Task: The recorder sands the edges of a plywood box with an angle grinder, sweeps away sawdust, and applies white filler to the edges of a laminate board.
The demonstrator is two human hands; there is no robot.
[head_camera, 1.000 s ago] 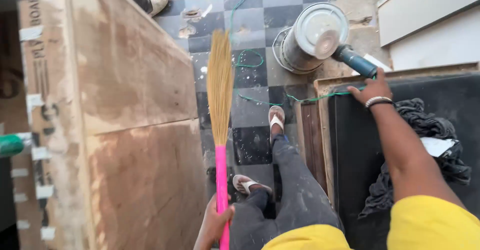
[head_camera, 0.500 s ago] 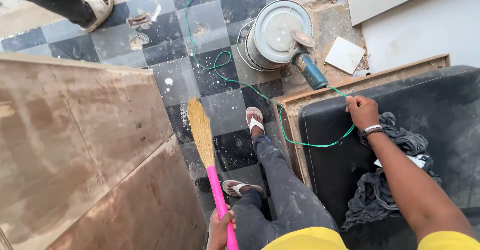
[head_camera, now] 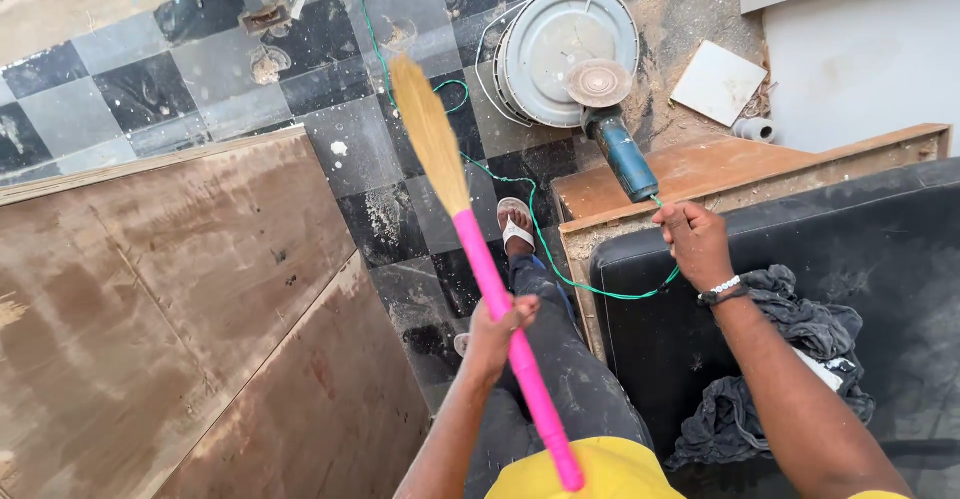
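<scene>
my left hand (head_camera: 497, 331) grips the pink-handled broom (head_camera: 470, 244) bristles-up over the tiled floor (head_camera: 200, 39), right hand (head_camera: 695, 242) closed by the green cord (head_camera: 560, 277); i'd lift it clear before sweeping.

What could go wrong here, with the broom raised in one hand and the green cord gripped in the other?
1. The right hand grips the green cord right behind the angle grinder; a tug might drag the tool off the wooden edge.
2. The cord loops past the sandalled foot and could snag it.
3. The broom, held in the left hand, might catch that cord.
</scene>
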